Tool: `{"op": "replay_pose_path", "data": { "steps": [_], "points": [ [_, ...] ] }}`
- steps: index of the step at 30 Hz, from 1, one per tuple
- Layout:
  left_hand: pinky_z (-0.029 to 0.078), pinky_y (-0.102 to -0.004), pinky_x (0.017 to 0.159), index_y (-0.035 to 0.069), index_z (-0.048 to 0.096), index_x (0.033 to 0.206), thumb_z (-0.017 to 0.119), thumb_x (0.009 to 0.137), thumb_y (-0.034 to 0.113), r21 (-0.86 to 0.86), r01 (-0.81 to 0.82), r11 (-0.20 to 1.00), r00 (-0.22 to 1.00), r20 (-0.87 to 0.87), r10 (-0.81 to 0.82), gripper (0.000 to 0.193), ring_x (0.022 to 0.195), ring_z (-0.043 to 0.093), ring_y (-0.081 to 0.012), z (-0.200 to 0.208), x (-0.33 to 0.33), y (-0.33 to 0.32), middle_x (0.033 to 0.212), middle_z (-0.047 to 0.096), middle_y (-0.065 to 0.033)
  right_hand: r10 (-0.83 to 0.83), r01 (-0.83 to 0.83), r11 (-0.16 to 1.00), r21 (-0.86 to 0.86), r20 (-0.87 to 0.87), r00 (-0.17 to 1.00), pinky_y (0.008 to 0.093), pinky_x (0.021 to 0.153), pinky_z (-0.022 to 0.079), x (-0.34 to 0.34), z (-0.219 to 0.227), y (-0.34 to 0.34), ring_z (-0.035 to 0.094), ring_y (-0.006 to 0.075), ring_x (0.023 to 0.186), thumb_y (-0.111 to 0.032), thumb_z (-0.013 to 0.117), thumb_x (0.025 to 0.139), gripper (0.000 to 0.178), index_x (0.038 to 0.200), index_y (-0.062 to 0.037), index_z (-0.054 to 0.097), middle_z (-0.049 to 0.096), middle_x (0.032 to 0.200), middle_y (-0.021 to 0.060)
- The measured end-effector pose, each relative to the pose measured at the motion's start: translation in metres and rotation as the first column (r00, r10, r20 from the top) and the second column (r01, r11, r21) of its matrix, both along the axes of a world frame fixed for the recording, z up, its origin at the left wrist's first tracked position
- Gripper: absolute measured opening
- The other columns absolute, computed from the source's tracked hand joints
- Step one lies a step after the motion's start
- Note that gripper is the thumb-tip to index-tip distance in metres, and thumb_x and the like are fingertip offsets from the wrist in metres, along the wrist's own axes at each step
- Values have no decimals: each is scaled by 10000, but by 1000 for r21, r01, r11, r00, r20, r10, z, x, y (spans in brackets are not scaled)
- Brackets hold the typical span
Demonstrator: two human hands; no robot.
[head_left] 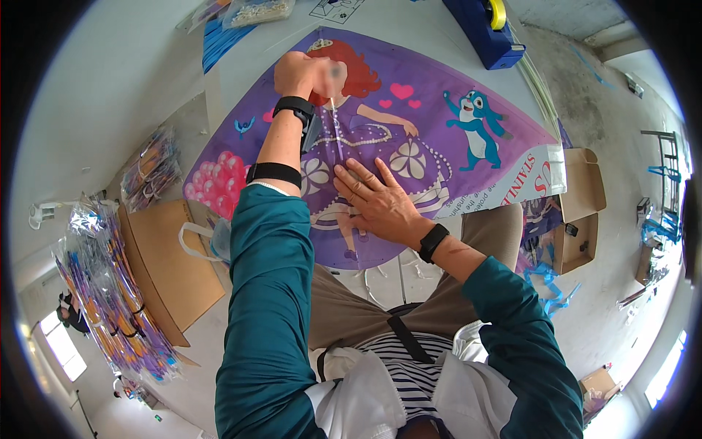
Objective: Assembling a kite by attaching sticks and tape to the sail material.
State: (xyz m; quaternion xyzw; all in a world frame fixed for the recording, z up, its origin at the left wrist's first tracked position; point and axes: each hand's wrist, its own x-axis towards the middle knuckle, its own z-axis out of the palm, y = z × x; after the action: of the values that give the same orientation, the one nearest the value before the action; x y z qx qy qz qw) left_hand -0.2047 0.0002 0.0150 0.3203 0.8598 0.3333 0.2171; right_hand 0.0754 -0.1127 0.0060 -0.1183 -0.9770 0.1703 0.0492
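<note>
A purple kite (pixel 446 139) printed with a red-haired cartoon girl and a blue rabbit lies spread over a white table and my lap. My left hand (pixel 303 73) is closed near the kite's top, pinching a thin white rod (pixel 336 128) that runs down the kite's middle. My right hand (pixel 373 197) lies flat with fingers apart, pressing the kite beside the lower end of that rod. Both wrists wear black bands.
A blue tape dispenser (pixel 488 29) stands at the table's far right. A brown cardboard box (pixel 172 263) and a pile of bagged kites (pixel 102 293) sit on the floor to my left. Open cartons (pixel 578 219) stand on the right, and clear bags (pixel 256 11) lie at the table's far edge.
</note>
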Motion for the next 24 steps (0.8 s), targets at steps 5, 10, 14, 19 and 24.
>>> {"op": "replay_pose_path", "data": {
  "steps": [5, 10, 14, 19, 24],
  "points": [
    [536, -382, 762, 78, 739, 911, 734, 832, 341, 148, 177, 973, 950, -283, -130, 274, 862, 716, -225, -17, -14, -7, 895, 752, -42, -8, 7, 1000, -25, -20, 1000, 527, 1215, 141, 1, -5, 0, 183, 227, 1509, -540, 594, 862, 774, 1491, -123, 418, 302, 1599, 33],
    [242, -711, 1065, 210, 478, 1439, 543, 935, 539, -200, 354, 914, 683, -612, -398, 605, 1452, 301, -315, -33, -17, -45, 1561, 371, -49, -38, 35, 996, -87, -28, 999, 543, 1209, 153, 10, -6, 5, 154, 250, 1518, -472, 666, 837, 836, 1521, -110, 353, 244, 1623, 55],
    [208, -765, 1048, 233, 418, 1489, 547, 939, 551, -135, 351, 926, 679, -645, -351, 649, 1480, 245, -324, -24, -49, -81, 1605, 296, -38, -112, 89, 980, -179, -128, 985, 590, 1182, 178, 0, 26, 22, 137, 318, 1516, -421, 645, 894, 773, 1522, -85, 344, 215, 1626, 111],
    [219, -793, 1015, 244, 364, 1520, 643, 915, 462, -301, 438, 847, 645, -552, -529, 701, 1473, 209, -419, 6, 25, -146, 1633, 210, -76, -484, 490, 865, 109, -74, 872, 616, 1156, 211, 68, 5, 91, 191, 338, 1495, -464, 633, 903, 711, 1475, -99, 423, 285, 1587, 131],
    [216, -810, 1012, 267, 322, 1545, 706, 859, 485, -364, 432, 825, 719, -413, -559, 815, 1481, 163, -443, 1, 29, -206, 1644, 171, -63, -630, 629, 757, 178, -60, 775, 627, 1160, 188, 133, 2, 141, 213, 350, 1484, -462, 623, 915, 687, 1463, -94, 434, 292, 1580, 138]
  ]
}}
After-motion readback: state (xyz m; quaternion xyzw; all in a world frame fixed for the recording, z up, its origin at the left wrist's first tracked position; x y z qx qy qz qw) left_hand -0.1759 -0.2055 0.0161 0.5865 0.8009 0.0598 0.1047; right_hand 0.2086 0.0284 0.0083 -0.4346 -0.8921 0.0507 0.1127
